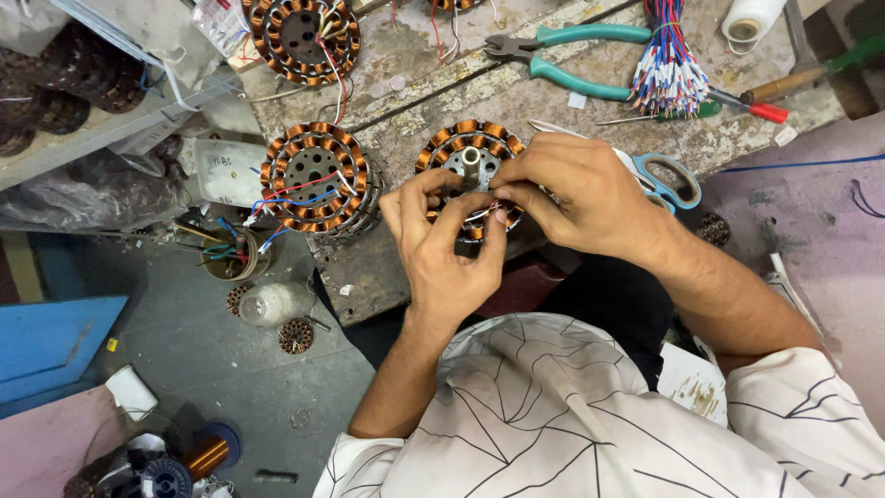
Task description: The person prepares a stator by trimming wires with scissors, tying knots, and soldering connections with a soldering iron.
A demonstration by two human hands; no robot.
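A round motor stator (466,148) with copper coils and a steel centre shaft lies on the worn workbench (415,78). My left hand (447,244) covers its near edge, fingers curled around thin wires there. My right hand (576,189) comes in from the right and pinches the same wires against my left thumb. The near half of the stator is hidden under both hands.
A second stator (313,175) with red and blue leads sits to the left, a third (300,37) at the back. Teal pliers (572,60), a bundle of coloured wires (668,65), scissors (668,180), a screwdriver (747,106) and a thread spool (751,18) lie on the bench. Copper wire spools (198,456) lie on the floor.
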